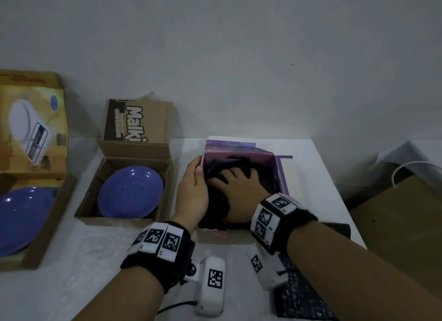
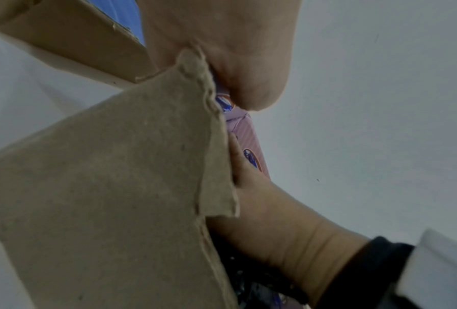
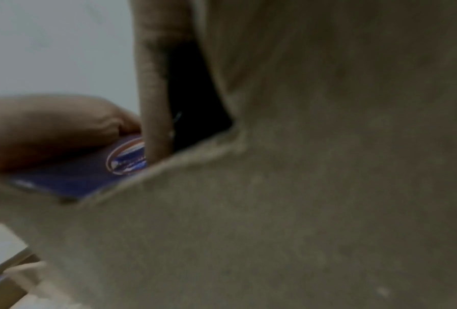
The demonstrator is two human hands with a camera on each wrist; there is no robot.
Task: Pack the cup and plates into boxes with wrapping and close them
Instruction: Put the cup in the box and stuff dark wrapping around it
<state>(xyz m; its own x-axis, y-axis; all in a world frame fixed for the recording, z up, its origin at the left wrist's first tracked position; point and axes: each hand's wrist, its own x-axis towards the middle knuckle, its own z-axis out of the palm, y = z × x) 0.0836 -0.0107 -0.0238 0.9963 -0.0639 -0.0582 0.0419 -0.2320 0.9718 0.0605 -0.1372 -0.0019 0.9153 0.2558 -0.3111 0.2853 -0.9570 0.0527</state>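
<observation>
A person's right hand [image 1: 235, 184] presses flat, fingers spread, on a bundle of dark wrapping [image 1: 215, 201] inside the purple box [image 1: 279, 174] at the middle of the white desk [image 1: 318, 177], while the left hand [image 1: 193, 189] clasps the box's left wall, thumb over the rim. The cup itself cannot be seen; it is presumably inside the wrapping, which bulges over the box's near edge. The wrist views show little beyond a brown cardboard flap [image 2: 103, 188] and the box's printed side. The risk from here appears twofold: pushing too hard on the bundle could crack whatever it holds or bow the thin walls, and wrapping left proud of the rim would likely keep the flaps from shutting flat. If the left hand's hold loosened, the box could slide across the smooth desk. Just left stands an open brown box [image 1: 91, 201] holding a bare blue plate [image 1: 130, 191], its lid upright behind; further left a yellow scale box [image 1: 35, 134] holds a larger blue plate [image 1: 24, 220], also unwrapped. Clear bubble wrap [image 1: 100, 246] lies near the left wrist and a dark sheet [image 1: 303, 294] under the right forearm. The brown box sits close beside the purple one, leaving the left hand little room.
</observation>
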